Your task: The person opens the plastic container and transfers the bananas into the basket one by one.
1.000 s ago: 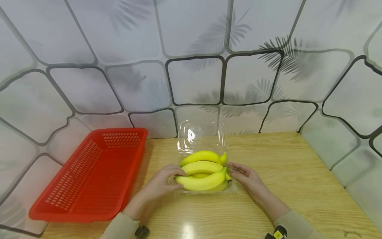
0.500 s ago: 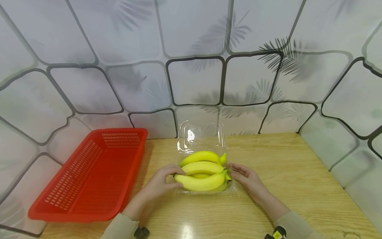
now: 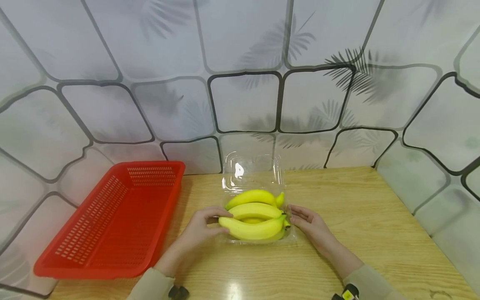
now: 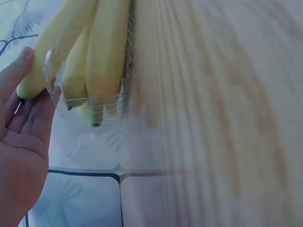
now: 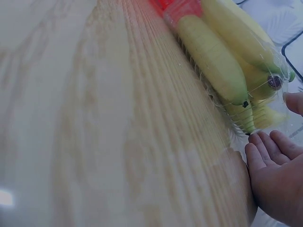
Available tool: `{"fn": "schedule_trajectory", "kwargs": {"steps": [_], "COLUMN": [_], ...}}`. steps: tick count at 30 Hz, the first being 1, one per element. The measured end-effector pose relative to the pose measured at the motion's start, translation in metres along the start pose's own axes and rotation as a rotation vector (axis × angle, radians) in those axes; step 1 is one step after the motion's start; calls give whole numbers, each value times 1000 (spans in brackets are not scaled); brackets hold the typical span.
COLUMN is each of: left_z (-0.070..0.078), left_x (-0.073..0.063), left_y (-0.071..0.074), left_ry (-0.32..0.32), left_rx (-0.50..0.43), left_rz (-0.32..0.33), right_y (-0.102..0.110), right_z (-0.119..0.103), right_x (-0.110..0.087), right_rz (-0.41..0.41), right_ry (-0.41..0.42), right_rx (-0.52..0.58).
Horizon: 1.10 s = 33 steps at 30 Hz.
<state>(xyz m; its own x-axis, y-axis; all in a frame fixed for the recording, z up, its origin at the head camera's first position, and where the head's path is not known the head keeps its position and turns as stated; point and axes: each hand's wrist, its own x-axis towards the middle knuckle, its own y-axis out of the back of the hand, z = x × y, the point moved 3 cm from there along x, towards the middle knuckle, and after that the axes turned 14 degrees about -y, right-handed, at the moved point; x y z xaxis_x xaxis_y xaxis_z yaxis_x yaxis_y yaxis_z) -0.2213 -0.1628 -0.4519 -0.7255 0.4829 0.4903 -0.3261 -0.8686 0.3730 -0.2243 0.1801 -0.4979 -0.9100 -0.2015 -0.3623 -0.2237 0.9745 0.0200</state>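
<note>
Several yellow bananas lie in a clear plastic clamshell box whose lid stands raised behind them. My left hand pinches the left end of the front banana between thumb and fingers; the left wrist view shows the thumb on one side of that tip. Behind it lie a middle banana and a rear banana, with others partly hidden below. At the box's right end my right hand rests its nearly straight fingers against the clear wall.
A red plastic basket with slotted sides stands on the wooden table to the left. Patterned walls close off the back and both sides of the table.
The front banana has shifted slightly left and its stem end has come down a little, with my left fingers following. My right hand stays at the box's right end.
</note>
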Motion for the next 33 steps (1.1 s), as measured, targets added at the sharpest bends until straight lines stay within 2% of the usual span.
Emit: {"fn": "schedule_trajectory", "kwargs": {"steps": [6, 10, 15, 22, 27, 33], "left_z": [-1, -3, -2, 7, 16, 29], "left_x": [0, 1, 2, 5, 7, 7], "left_y": [0, 1, 1, -1, -2, -4], "left_ry": [77, 121, 106, 94, 130, 161], "left_rx": [-119, -159, -175, -257, -269, -299], "left_rz": [72, 105, 141, 217, 286, 314], "right_y": [0, 0, 0, 0, 0, 1], "right_z": [1, 1, 1, 0, 1, 2], "right_x": [1, 1, 1, 1, 2, 2], "right_rz": [-2, 3, 8, 11, -1, -15], "right_ry": [2, -6, -8, -2, 1, 2], "right_rx": [1, 1, -4, -4, 6, 0]}}
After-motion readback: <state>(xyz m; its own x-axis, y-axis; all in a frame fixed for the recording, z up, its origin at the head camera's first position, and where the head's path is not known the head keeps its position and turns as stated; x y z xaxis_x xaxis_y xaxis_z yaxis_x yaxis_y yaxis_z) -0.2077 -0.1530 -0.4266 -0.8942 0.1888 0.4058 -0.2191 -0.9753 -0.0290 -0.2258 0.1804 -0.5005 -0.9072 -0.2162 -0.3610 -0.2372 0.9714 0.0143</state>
